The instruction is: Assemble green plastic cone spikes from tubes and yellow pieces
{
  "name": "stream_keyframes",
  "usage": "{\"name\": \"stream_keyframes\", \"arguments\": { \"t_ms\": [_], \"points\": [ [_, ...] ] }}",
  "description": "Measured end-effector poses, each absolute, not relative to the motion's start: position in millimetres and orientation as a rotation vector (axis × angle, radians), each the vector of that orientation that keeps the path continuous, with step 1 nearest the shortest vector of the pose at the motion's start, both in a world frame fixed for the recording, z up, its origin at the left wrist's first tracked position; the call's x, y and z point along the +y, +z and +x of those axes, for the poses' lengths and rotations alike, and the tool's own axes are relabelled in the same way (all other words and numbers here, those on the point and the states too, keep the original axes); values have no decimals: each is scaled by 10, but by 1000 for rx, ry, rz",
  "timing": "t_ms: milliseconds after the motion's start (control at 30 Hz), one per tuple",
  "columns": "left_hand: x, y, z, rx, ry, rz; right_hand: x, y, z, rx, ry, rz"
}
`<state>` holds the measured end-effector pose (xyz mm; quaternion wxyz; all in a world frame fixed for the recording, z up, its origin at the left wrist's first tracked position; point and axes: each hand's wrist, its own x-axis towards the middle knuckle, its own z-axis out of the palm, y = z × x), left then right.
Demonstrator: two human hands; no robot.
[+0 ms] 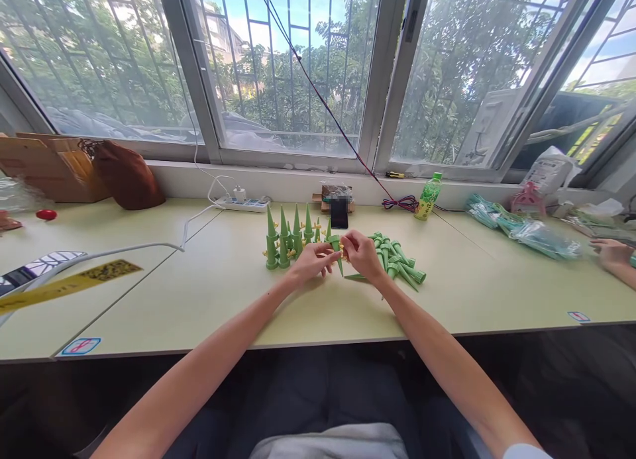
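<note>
My left hand [312,261] is closed around a green plant watering spike [340,267], held point down with its wide cap end up. My right hand [364,254] meets it from the other side, fingertips pinched at a small yellow valve [342,246] on the spike's side; the fingers partly cover this. Left of my hands, several green spikes [297,232] with yellow valves stand point up in rows. Beside my right hand lies a loose heap of green spikes [397,259], and no yellow valves can be made out on them.
Behind the spikes lie a black phone [339,215] and a power strip [246,204]. A green drink bottle [428,197] stands near the window sill. Plastic bags [544,239] and another person's hand [613,255] are at the right. A white cable [149,246] crosses the left side.
</note>
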<state>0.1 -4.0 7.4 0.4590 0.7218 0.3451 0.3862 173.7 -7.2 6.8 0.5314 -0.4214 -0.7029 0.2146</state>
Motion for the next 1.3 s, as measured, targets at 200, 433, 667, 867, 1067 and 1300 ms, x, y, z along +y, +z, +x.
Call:
{"name": "stream_keyframes", "arguments": {
  "t_ms": [200, 433, 667, 867, 1067, 1300],
  "points": [
    [-49, 67, 5, 975, 1056, 1942, -65, 63, 1743, -1668, 504, -1013],
    [-68, 106, 22, 1051, 1175, 2033, -83, 92, 1738, -1667, 516, -1033],
    [-30, 105, 20, 1074, 1246, 2146, -101, 101, 1729, -1675, 531, -1049],
    [-12, 82, 42, 1113, 1275, 2128, -94, 104, 1726, -1659, 483, -1042],
    [-13, 113, 34, 1028, 1192, 1791, -121, 135, 1741, -1604, 429, -1041],
    [-42, 168, 25, 894, 831, 1343, -115, 101, 1713, -1738, 496, -995]
  ]
}}
